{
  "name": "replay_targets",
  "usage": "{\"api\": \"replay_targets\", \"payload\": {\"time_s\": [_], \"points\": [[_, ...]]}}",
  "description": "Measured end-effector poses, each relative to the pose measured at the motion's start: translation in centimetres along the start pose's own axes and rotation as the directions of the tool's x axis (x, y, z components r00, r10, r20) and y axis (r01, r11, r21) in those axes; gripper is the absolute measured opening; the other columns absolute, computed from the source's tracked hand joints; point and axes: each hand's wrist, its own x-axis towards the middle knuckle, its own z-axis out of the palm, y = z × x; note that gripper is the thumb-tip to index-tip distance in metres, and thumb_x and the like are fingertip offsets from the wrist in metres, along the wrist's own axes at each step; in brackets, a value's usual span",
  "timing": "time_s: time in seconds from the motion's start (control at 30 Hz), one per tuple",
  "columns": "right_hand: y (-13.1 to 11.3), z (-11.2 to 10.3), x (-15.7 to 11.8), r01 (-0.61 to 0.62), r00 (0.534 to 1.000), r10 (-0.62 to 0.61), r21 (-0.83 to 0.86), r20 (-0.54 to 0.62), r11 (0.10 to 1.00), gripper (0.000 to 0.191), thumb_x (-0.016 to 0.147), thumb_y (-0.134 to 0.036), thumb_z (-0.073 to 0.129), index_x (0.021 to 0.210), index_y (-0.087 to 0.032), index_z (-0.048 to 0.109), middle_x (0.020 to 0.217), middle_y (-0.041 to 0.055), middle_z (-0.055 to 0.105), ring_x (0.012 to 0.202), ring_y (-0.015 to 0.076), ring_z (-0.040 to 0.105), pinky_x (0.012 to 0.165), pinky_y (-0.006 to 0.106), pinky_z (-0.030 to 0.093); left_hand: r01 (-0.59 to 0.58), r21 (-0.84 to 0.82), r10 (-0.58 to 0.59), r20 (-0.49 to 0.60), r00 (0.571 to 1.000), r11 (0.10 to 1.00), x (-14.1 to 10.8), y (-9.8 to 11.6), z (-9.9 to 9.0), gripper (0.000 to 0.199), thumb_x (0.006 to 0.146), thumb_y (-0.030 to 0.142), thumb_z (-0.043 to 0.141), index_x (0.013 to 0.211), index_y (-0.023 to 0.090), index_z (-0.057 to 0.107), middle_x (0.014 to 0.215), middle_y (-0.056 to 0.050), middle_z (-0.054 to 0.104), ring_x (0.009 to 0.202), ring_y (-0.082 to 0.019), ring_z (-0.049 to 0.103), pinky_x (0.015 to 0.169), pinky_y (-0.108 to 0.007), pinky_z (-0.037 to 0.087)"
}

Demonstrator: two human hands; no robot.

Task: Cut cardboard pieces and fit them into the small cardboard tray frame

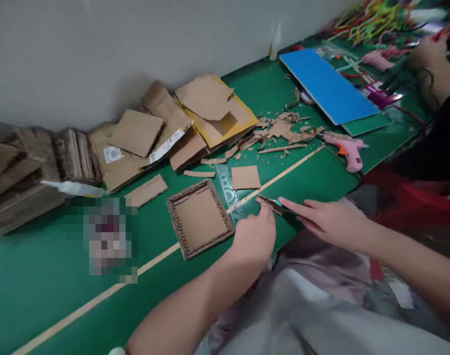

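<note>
My left hand is closed on a small cardboard piece near the table's front edge. In my right hand is a slim craft knife with a green handle, forefinger stretched along it. Its blade lies at the cardboard piece; whether it cuts in I cannot tell. Left of my hands sits a shallow square cardboard tray with layered corrugated walls. A clear ruler lies beside the tray, partly hidden by my left hand. Just behind it is a small cardboard square.
Stacked cardboard and flattened envelopes line the wall. Cardboard scraps, a pink glue gun and a blue board lie toward the right. Another person's hand is at the far right, near colourful pipe cleaners.
</note>
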Motion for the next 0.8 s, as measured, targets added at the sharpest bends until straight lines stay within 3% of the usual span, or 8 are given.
{"api": "replay_targets", "payload": {"time_s": [0.37, 0.8], "points": [[-0.7, -1.4, 0.0, 0.0, 1.0, 0.001, -0.085, 0.014, 0.996, 0.06, 0.086, -0.021, 0.039, 0.142, -0.032, 0.022, 0.07, 0.0011, 0.058, 0.04, 0.0078, 0.033, 0.045, 0.029, 0.005, 0.031, 0.027, -0.031, -0.005, 1.0, 0.999, -0.2, -0.3, -0.8, 0.049, 0.086, 0.018, 0.042, 0.134, 0.009, 0.037, 0.137, -0.019, 0.041, 0.059, -0.014, 0.064, 0.047, -0.026, 0.05], [-0.6, -1.9, -0.2, -0.001, 0.998, 0.005, -0.071, 0.058, 0.997, 0.06, 0.085, -0.02, 0.039, 0.142, -0.03, 0.022, 0.07, 0.0018, 0.059, 0.04, 0.0065, 0.023, 0.045, 0.029, 0.007, 0.019, -0.003, -0.019, -0.004, 1.0, 1.0, -0.1, -0.4, -0.3, 0.051, 0.086, 0.016, 0.038, 0.137, 0.009, 0.034, 0.14, -0.017, 0.038, 0.057, -0.016, 0.063, 0.043, -0.029, 0.05]]}}
